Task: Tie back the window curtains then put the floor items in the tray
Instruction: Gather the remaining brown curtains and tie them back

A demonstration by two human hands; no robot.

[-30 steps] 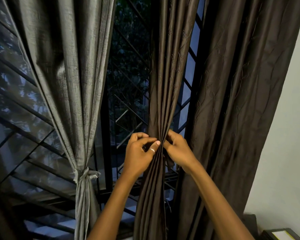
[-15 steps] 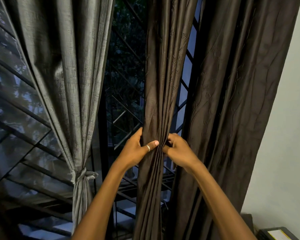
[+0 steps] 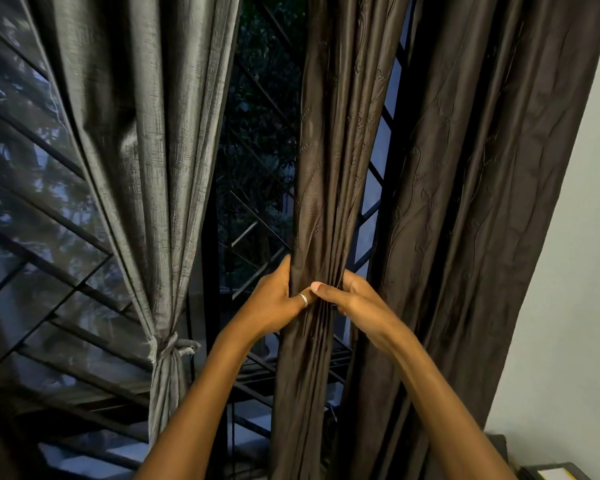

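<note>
Curtain [image 3: 329, 188]: glossy brown vertical pleats

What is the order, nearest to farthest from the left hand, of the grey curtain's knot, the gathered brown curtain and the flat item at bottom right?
1. The gathered brown curtain: centre, gripped by the left hand itself.
2. The grey curtain's knot: lower left, apart from the hand.
3. The flat item: bottom right corner, clearly farthest.

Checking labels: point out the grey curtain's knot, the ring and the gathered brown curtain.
knot [image 3: 168, 348], head view, middle of the tie.
ring [image 3: 303, 300], head view, its silver band.
brown curtain [image 3: 326, 168], head view, upper folds.
</note>
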